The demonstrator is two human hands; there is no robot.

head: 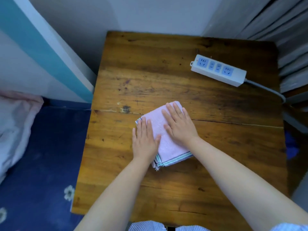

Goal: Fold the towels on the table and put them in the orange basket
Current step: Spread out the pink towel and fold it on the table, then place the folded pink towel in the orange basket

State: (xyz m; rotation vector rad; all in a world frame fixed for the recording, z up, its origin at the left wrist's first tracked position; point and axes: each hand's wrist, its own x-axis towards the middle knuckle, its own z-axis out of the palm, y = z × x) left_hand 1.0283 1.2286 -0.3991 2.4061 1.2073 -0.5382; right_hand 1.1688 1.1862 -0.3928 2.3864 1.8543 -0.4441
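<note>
1. The room: a pale wall runs behind the wooden table (150,67), a teal and white panel (41,47) leans in on the left, grey curtains (273,22) hang at the right, and a dark blue flowered bedcover (38,164) with a pinkish white quilt (15,120) lies to the left. No orange basket shows anywhere in view.
2. The table is worn, stained board with a long crack across it. A white power strip (218,70) lies at its far right, well apart from the work, its grey cable running off the right edge.
3. The pink towel (160,130) sits near the middle of the table, already folded into a small thick rectangle with its striped hem toward the person.
4. The left hand (145,139) lies flat, fingers straight, pressing the towel's left edge and partly the wood; the right hand (179,123) lies flat on top with fingers spread. Neither grips anything.
5. Risk, as I judge it — the stacked layers look loose at the hem, so a one-sided lift could let the fold spring open. With the basket out of sight, the carry may be long or turned, giving the bundle more chance to slump.
</note>
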